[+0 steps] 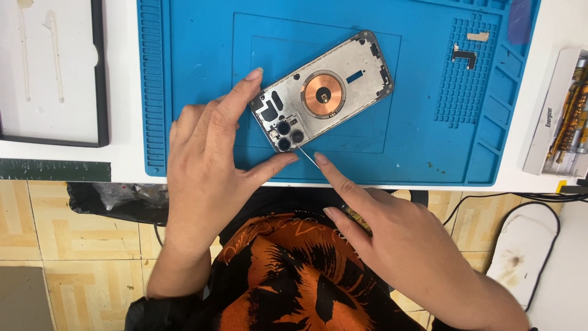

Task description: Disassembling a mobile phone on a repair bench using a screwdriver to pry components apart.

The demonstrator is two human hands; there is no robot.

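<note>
Seemingly light, stiff and fragile, the opened phone housing [323,91] lies mid-mat on the blue work mat [184,92], the left hand [205,165] pinching its camera-end edges, the right hand [392,236] gripping a thin metal probe [308,160].

The thin tool [308,158] under the right hand [392,239] fingers is too small to tell, and the left hand [205,165] fingers hide the phone shell [323,91] corner.
</note>
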